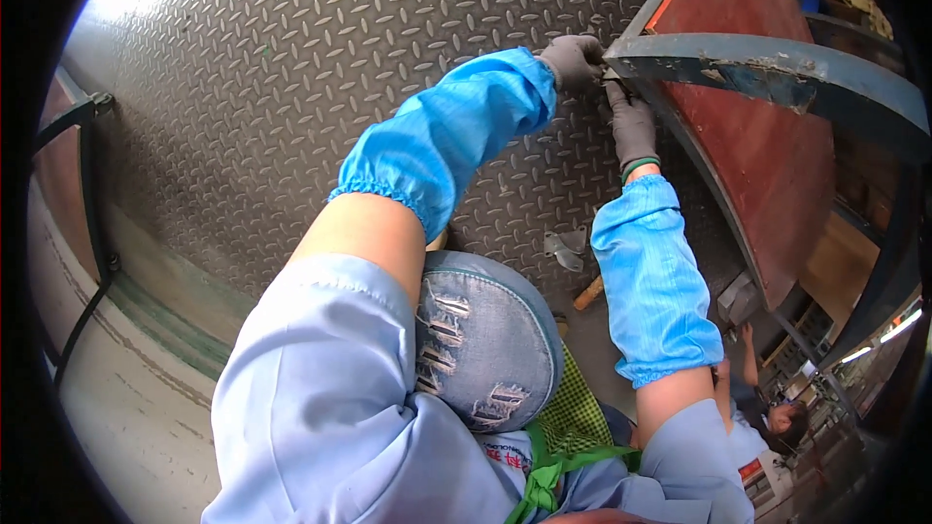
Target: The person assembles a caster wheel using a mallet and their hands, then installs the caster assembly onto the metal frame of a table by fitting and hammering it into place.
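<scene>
My left hand, in a grey glove, is closed with curled fingers beside the lower end of a blue-grey metal bar. Just below that end, my right hand in a matching glove reaches up, its fingers together and its index finger along a small thin piece at the corner. What either hand grips is too small and partly hidden to name. The bar crosses a red-brown panel standing on the diamond-plate metal floor.
Grey metal pieces lie on the floor near my knee, close to a wooden handle. A pale wall with a dark frame bounds the left. Beyond the panel, at lower right, another person is in view.
</scene>
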Action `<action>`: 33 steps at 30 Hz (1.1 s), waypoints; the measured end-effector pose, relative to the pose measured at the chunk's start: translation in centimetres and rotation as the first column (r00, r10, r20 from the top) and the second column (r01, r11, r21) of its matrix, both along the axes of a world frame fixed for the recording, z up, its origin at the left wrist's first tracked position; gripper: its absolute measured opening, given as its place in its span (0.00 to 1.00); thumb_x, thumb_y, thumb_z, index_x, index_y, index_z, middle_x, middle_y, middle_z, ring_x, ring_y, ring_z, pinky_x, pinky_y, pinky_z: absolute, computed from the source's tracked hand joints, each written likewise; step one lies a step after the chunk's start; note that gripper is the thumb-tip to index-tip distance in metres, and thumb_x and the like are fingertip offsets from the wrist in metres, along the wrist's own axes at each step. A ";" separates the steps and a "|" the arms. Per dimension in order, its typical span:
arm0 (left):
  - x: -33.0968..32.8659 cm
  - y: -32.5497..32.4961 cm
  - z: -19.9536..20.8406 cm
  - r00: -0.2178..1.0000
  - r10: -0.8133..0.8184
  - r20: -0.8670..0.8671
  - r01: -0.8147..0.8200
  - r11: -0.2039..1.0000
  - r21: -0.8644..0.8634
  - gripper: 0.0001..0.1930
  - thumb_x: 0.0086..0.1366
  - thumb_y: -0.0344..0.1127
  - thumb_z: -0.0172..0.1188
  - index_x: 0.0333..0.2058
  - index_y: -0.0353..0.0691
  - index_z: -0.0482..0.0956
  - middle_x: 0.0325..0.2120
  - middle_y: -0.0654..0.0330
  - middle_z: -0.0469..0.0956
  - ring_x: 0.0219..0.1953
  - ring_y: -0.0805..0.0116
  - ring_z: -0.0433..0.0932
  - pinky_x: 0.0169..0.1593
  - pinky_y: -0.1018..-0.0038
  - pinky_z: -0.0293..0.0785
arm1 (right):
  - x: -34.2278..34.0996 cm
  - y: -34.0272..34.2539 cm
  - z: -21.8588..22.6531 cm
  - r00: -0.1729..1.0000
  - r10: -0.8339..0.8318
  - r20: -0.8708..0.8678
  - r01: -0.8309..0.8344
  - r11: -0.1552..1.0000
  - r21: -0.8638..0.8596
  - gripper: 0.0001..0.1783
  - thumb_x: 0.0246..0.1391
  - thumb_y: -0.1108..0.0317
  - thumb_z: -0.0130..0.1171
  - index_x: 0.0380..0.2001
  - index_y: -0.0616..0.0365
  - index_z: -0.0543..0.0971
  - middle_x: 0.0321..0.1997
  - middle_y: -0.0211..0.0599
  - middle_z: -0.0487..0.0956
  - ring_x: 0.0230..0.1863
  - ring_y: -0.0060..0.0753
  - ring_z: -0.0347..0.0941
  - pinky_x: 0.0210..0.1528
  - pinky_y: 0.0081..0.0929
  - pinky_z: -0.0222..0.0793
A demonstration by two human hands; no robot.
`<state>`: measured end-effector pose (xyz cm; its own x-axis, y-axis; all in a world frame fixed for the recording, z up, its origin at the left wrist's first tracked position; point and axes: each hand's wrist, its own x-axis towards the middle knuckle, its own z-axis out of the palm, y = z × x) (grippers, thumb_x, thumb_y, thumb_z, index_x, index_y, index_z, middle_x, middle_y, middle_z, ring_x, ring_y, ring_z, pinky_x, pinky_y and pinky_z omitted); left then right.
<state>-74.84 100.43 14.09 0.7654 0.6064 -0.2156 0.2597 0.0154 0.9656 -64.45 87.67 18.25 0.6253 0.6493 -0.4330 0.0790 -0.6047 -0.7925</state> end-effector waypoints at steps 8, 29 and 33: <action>-0.9 -1.4 0.6 0.985 0.045 0.165 -0.076 0.980 0.186 0.11 0.53 0.30 0.59 0.37 0.39 0.74 0.29 0.54 0.77 0.32 0.70 0.76 0.39 0.72 0.71 | -0.9 0.6 2.2 0.973 0.140 0.182 -0.133 0.990 -0.051 0.29 0.53 0.52 0.54 0.50 0.64 0.70 0.53 0.41 0.71 0.52 0.35 0.65 0.56 0.27 0.55; -0.1 -0.6 0.3 0.988 0.097 -0.118 -0.094 0.995 0.027 0.13 0.52 0.39 0.61 0.33 0.38 0.77 0.27 0.53 0.78 0.32 0.65 0.78 0.37 0.71 0.73 | -1.7 0.6 3.2 0.961 0.160 0.223 -0.146 0.986 -0.079 0.31 0.52 0.48 0.54 0.50 0.63 0.70 0.53 0.43 0.71 0.53 0.39 0.65 0.56 0.28 0.54; 0.3 -1.3 0.2 0.992 0.121 0.032 -0.123 0.988 0.093 0.10 0.52 0.32 0.59 0.34 0.38 0.75 0.27 0.54 0.78 0.32 0.66 0.78 0.38 0.72 0.72 | -1.1 0.5 2.9 0.948 0.193 0.253 -0.189 0.981 -0.038 0.31 0.52 0.49 0.55 0.50 0.62 0.70 0.53 0.41 0.72 0.53 0.37 0.65 0.56 0.28 0.55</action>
<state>-74.53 99.16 14.27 0.6890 0.7123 -0.1334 0.2357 -0.0462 0.9707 -65.59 88.14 21.15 0.5806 0.7624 -0.2857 0.3916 -0.5691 -0.7230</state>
